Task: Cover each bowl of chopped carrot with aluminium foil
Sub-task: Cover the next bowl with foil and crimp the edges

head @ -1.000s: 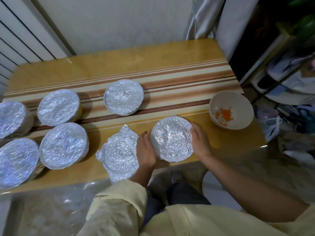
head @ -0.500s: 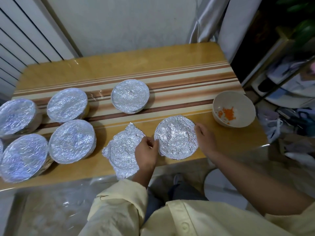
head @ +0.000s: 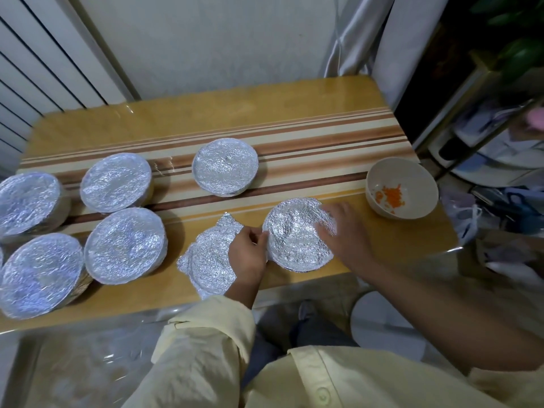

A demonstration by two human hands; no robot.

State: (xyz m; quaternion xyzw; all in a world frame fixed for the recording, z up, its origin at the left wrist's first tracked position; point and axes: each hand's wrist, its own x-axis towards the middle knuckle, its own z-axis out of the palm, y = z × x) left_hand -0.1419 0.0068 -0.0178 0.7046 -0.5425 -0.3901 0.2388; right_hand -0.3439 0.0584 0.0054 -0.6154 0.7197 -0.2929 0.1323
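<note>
"At the near edge of the table (head: 294, 113), what do the hands hold?"

"The left hand (head: 248, 251) pinches the foil at the left rim of the foil-covered bowl (head: 294, 234). The right hand (head: 346, 232) lies on its right side, fingers laid flat on the foil."

"And around them?"

"A loose foil sheet (head: 206, 260), crumpled, lies just left of that bowl, partly under the left hand. To the right stands an open bowl (head: 412, 175) with a little chopped carrot (head: 390, 197) inside. Five wrapped bowls (head: 225, 166) stand behind and to the left."
</note>
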